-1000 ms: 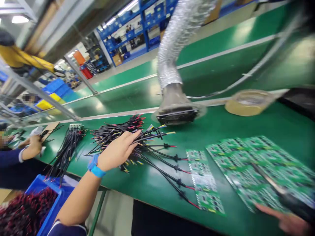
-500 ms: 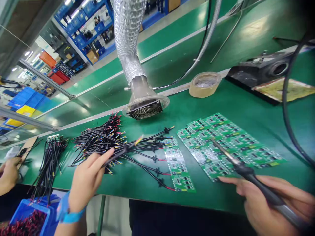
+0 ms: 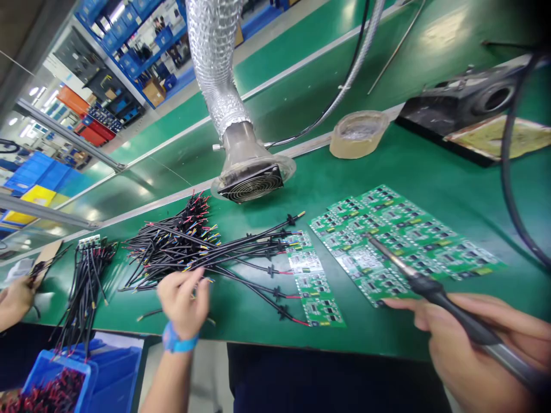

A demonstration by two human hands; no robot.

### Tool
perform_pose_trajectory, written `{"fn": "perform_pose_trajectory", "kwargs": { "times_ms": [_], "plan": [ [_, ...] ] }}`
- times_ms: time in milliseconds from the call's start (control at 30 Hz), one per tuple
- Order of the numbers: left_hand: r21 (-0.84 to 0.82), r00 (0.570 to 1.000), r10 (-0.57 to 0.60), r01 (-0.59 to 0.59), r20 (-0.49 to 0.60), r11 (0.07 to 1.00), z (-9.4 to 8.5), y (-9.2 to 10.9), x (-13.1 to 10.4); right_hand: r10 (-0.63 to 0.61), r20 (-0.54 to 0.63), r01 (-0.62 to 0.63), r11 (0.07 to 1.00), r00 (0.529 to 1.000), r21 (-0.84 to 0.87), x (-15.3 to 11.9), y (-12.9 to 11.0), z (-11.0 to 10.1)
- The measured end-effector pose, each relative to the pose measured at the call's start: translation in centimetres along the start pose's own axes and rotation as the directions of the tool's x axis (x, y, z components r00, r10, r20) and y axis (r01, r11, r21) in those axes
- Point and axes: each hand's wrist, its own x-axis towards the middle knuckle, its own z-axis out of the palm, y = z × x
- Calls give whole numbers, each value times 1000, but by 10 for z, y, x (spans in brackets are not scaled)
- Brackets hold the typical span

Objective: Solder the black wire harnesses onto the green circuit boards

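Note:
My right hand (image 3: 469, 338) grips a soldering iron (image 3: 434, 292), its tip over a panel of green circuit boards (image 3: 400, 235). The index finger reaches to the panel's near edge. My left hand (image 3: 185, 301) is closed at the near side of a pile of black cables (image 3: 167, 246); what its fingers hold, if anything, is hidden. A loose cable end (image 3: 150, 314) shows on the table to its left. Between my hands lies a narrow board strip (image 3: 316, 287), with several black cables running to its left edge by red and yellow wire ends.
A fume-extractor nozzle (image 3: 253, 180) hangs above the table. A tape roll (image 3: 359, 135) and a black soldering stand (image 3: 465, 109) are at the back. On the left are a finished-looking cable bundle (image 3: 88, 281), a co-worker's hand (image 3: 16, 301) and a blue bin (image 3: 81, 381).
My left hand has moved right and toward me, and the cable it held up over the others is no longer raised. My right hand keeps the iron nearly in place. The view has shifted slightly.

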Motion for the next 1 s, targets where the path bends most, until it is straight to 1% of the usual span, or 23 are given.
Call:
{"fn": "perform_pose_trajectory", "kwargs": {
  "times_ms": [67, 100, 133, 167, 200, 233, 300, 367, 400, 433, 467, 533, 567, 600, 633, 700, 767, 833, 900, 933, 1000],
  "plan": [
    [-173, 990, 67, -44, 124, 984, 29, 46, 35, -64, 29, 64, 998, 998, 8, 1, -1, -2],
    [-228, 977, 109, -65, 186, 971, 42, 65, 51, -89, 39, 89, 996, 995, 5, 2, -2, -3],
    [-257, 953, 177, -111, 248, 960, 54, 81, 64, -108, 43, 108, 994, 993, 1, 2, -3, -4],
    [-268, 924, 234, -153, 303, 951, 65, 92, 74, -129, 48, 129, 992, 990, 3, 3, -5, -5],
    [-261, 891, 276, -187, 362, 947, 73, 99, 80, -151, 66, 151, 988, 986, 9, 4, -6, -5],
    [-249, 856, 306, -216, 417, 944, 79, 103, 84, -175, 75, 174, 985, 982, 22, 4, -7, -6],
    [-223, 800, 321, -238, 507, 945, 87, 103, 84, -207, 86, 203, 978, 975, 49, 6, -9, -6],
    [-234, 770, 324, -230, 550, 945, 88, 98, 83, -224, 78, 218, 973, 971, 81, 7, -10, -5],
    [-257, 772, 327, -217, 546, 942, 86, 96, 84, -228, 65, 221, 970, 971, 101, 7, -9, -4],
    [-289, 784, 328, -197, 527, 937, 82, 95, 85, -233, 47, 225, 966, 971, 126, 8, -8, -4],
    [-330, 806, 319, -164, 498, 930, 77, 95, 87, -235, 31, 228, 961, 972, 156, 8, -6, -4],
    [-428, 850, 268, -56, 454, 902, 62, 99, 90, -232, 16, 223, 949, 973, 225, 8, -1, -5],
    [-474, 859, 235, 11, 455, 881, 54, 103, 91, -224, 26, 210, 943, 974, 258, 7, 1, -6],
    [-509, 855, 206, 77, 477, 857, 47, 107, 90, -212, 42, 192, 939, 976, 287, 7, 2, -8],
    [-532, 836, 191, 137, 514, 836, 41, 112, 88, -193, 65, 164, 937, 979, 308, 6, 3, -9],
    [-545, 775, 190, 226, 603, 807, 36, 122, 80, -139, 115, 95, 941, 984, 323, 5, 3, -13],
    [-523, 708, 189, 288, 680, 802, 38, 130, 69, -80, 147, 30, 948, 986, 316, 5, 2, -15],
    [-496, 662, 183, 323, 727, 806, 45, 136, 60, -29, 172, -24, 954, 985, 300, 5, 0, -16],
    [-481, 644, 174, 338, 745, 809, 50, 139, 57, 9, 186, -62, 957, 983, 282, 6, -2, -15],
    [-481, 643, 171, 342, 746, 807, 52, 140, 56, 24, 191, -77, 959, 981, 274, 6, -3, -14],
    [-481, 655, 160, 345, 738, 806, 55, 141, 58, 47, 197, -99, 959, 979, 265, 7, -5, -13]
  ]
}}
